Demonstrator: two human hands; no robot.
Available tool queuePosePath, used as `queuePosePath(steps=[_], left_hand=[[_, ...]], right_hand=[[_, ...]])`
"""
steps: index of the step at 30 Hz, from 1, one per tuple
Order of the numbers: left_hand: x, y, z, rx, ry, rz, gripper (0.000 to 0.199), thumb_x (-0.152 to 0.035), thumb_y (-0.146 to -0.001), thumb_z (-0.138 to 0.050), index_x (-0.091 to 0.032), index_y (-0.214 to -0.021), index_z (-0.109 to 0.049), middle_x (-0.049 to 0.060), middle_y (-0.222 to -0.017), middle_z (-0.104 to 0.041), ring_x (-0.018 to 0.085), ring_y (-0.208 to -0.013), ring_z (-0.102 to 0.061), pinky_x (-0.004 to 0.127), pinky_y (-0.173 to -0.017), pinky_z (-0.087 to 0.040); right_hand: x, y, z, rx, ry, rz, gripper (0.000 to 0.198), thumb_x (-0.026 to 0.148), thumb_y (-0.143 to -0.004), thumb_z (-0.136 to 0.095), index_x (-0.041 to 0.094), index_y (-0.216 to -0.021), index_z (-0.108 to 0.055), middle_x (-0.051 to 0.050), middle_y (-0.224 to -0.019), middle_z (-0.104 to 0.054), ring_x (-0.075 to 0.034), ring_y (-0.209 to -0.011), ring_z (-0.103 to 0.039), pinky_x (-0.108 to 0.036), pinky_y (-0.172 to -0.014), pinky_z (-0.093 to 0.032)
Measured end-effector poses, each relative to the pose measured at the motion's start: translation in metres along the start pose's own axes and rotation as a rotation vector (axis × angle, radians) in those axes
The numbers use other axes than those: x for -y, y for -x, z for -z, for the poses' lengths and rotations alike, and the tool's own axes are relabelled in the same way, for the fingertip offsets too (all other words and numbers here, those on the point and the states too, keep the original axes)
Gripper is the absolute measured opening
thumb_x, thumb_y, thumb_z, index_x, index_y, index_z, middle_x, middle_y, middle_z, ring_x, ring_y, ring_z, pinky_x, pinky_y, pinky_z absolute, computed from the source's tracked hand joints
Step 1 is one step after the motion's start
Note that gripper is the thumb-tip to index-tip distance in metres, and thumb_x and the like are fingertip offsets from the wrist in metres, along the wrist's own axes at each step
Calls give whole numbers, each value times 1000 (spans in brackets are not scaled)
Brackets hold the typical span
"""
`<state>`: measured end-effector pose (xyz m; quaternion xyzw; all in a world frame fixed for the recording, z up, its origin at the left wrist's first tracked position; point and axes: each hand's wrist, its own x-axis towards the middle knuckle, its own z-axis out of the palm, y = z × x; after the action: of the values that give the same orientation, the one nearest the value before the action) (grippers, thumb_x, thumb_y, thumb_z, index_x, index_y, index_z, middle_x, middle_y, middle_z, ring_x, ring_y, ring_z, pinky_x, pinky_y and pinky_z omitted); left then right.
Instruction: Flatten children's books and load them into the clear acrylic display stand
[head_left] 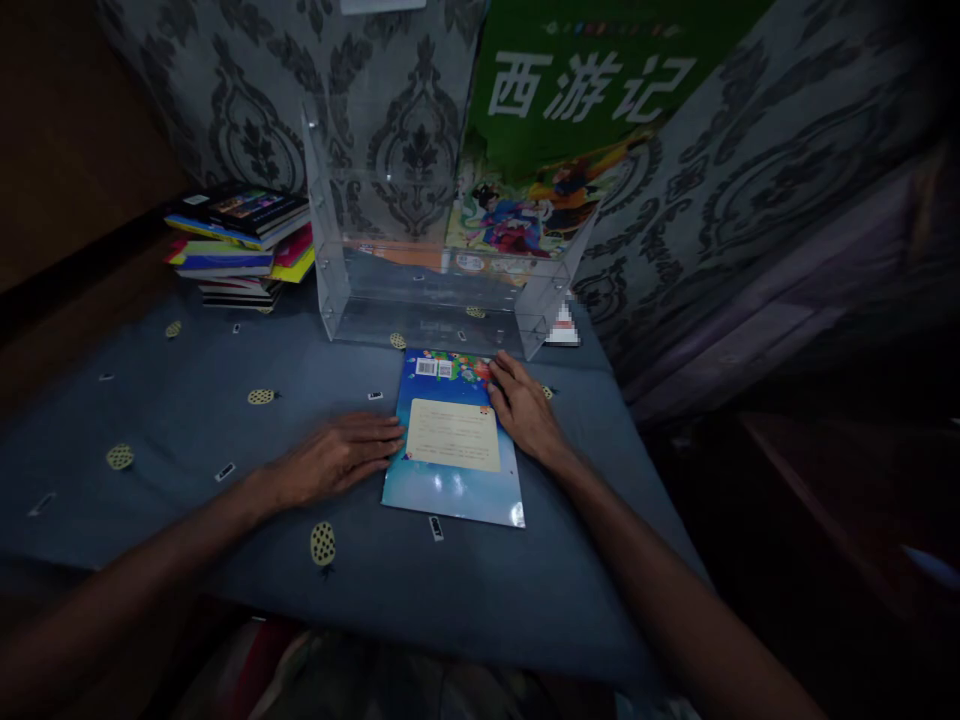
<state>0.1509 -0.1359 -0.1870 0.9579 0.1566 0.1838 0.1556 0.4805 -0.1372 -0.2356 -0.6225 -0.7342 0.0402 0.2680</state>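
Note:
A blue book [450,490] lies flat on the table in front of me, with a barcode at its top and a cream text panel in the middle. At its left edge rests my left hand [349,452], fingers stretched out flat and the tips touching the cover's side. My right hand [525,405] lies along the upper right edge, fingers extended over the border of the cover. Neither hand grips the book. Just beyond its top edge stands a clear acrylic rack [435,315].
A stack of books [240,245] sits at the back left. Behind the rack, a large green book or poster [540,150] stands against the patterned wall. A small white triangular object [564,328] is right of the rack. The cloth-covered table [187,400] ends at the right.

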Motion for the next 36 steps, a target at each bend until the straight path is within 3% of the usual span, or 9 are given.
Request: queuePosePath(steps=[7, 13, 20, 25, 28, 36], left_hand=[[-25, 14, 7, 7, -14, -75, 32, -24, -102, -47, -20, -132, -60, 8, -131, -66, 20, -126, -59, 43, -111, -45], [-23, 3, 8, 56, -53, -32, 30, -28, -102, -47, -21, -128, -62, 7, -127, -68, 20, -117, -64, 40, -103, -50], [2, -56, -17, 56, -161, -62, 36, -34, -104, -41, -18, -129, -60, 11, -131, -64, 24, -121, -59, 42, -104, -47], [25, -117, -45, 33, -207, -75, 43, -39, -102, -44, -20, -140, -50, 12, -146, -52, 26, -135, -49, 46, -110, -40], [32, -146, -55, 37, -239, -45, 45, -39, -101, -47, -18, -140, -49, 14, -144, -54, 28, -133, -50, 48, -108, -41], [27, -163, -63, -37, -231, -45, 37, -30, -97, -51, -20, -133, -57, 13, -132, -62, 28, -118, -59, 45, -99, -46]], right_hand=[[-2, -1, -1, -5, -50, 0, 50, 36, -98, -38, 11, -137, -56, -17, -150, -46, -31, -138, -44, -50, -116, -36], [-9, -2, 1, -45, -238, -7, 49, 43, -96, -44, 16, -135, -59, -15, -146, -51, -29, -135, -48, -49, -113, -38], [-17, -8, 5, -114, -584, -89, 48, 53, -97, -42, 26, -132, -61, -8, -139, -60, -24, -130, -54, -46, -113, -39], [-12, -8, 11, -92, -629, -142, 49, 50, -99, -38, 23, -134, -57, -10, -137, -61, -22, -127, -57, -44, -111, -41], [-8, -7, 16, -81, -613, -148, 47, 47, -101, -36, 23, -135, -56, -9, -137, -61, -21, -125, -58, -43, -110, -43], [1, -5, 27, -76, -532, -140, 44, 42, -102, -35, 23, -136, -56, -9, -137, -61, -21, -128, -56, -42, -111, -42]])
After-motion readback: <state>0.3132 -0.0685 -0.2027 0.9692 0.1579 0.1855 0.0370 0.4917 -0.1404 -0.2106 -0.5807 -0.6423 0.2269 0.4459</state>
